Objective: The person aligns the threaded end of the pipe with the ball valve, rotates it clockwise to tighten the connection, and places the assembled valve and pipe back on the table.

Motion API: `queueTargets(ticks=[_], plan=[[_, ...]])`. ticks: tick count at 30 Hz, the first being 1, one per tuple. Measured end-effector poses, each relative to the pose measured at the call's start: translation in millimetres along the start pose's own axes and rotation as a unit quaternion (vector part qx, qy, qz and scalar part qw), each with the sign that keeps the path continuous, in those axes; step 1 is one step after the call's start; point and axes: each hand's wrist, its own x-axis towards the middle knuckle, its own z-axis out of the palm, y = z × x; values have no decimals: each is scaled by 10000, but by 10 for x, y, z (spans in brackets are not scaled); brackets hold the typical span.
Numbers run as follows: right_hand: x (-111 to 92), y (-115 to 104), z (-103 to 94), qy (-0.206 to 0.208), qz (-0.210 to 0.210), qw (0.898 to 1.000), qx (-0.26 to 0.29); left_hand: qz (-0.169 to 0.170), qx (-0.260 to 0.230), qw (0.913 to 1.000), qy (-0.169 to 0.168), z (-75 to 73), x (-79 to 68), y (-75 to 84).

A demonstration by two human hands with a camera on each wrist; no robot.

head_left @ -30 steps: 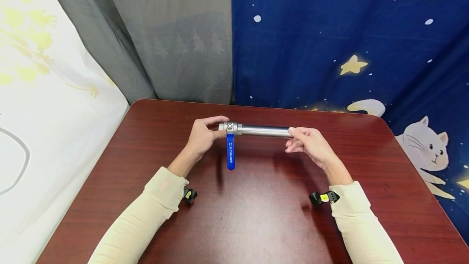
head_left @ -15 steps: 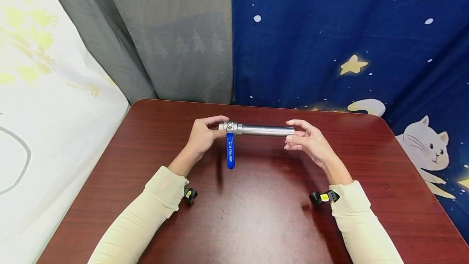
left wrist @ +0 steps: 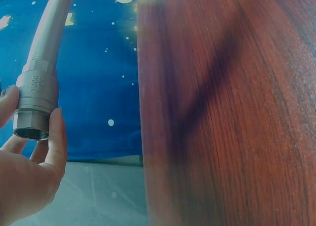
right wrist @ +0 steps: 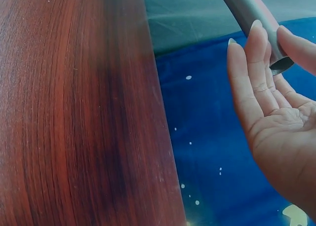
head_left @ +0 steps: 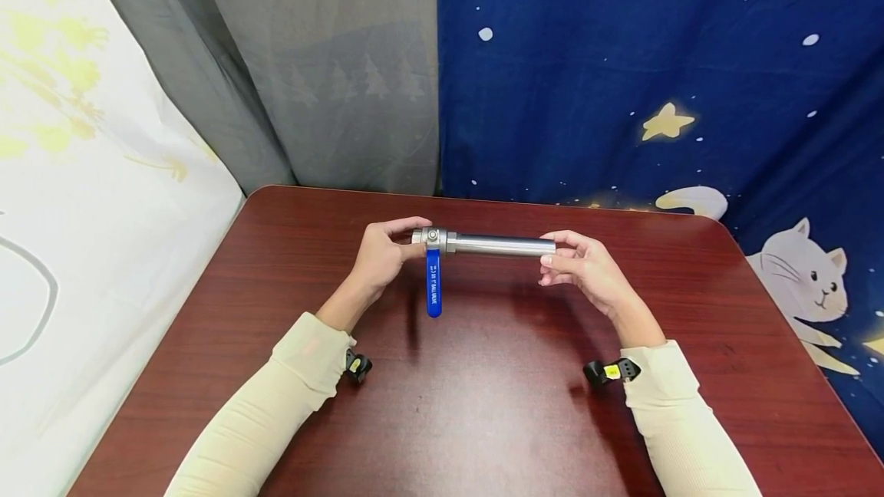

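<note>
My left hand grips the body of a steel ball valve between thumb and fingers. From the valve a blue lever handle points toward me. A smooth steel pipe extends to the right out of the valve, held level above the table. At the pipe's far end my right hand pinches it with the thumb in front and fingertips behind. The open pipe mouth shows in the right wrist view. In the left wrist view, the valve's hexagonal end faces the palm, with the lever out of sight.
A reddish-brown wooden table lies below the hands. Behind it hang a grey curtain and a blue curtain with stars. White fabric hangs at the left.
My right thumb has gone from the pipe's top to its near lower side. The right fingers loosened at the pipe's end, then closed on it again. The left hand has kept its grip.
</note>
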Motion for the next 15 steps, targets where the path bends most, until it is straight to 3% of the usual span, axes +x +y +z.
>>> queueTargets(ticks=[15], plan=[[4, 2, -10, -87, 62, 9999, -46, 29, -95, 10000, -5, 3, -4, 3]])
